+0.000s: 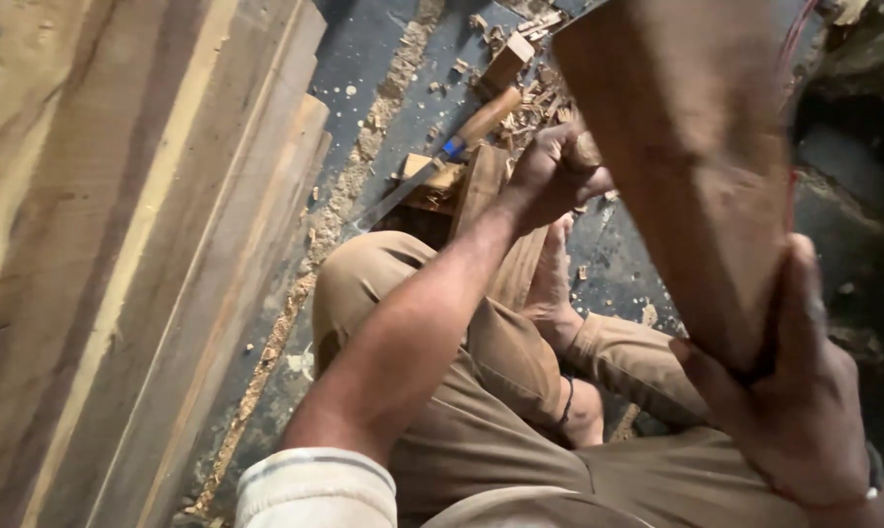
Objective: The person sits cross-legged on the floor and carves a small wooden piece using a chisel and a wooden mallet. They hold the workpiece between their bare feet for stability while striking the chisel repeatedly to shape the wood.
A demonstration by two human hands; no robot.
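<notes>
A long brown wooden plank (691,147) slants from the top of the head view down to the right. My right hand (794,401) grips its near end, thumb up along the edge. My left hand (554,174), arm stretched forward, is closed on the plank's left edge farther up. Below the hands are my bent legs in tan trousers (481,391) and a bare foot (551,279). A chisel (442,161) with a wooden handle and steel blade lies on the floor just left of my left hand.
Stacked wooden boards (139,244) fill the left side. Wood chips and small offcut blocks (505,64) litter the dark floor (383,68) ahead, with a line of sawdust along the boards' edge.
</notes>
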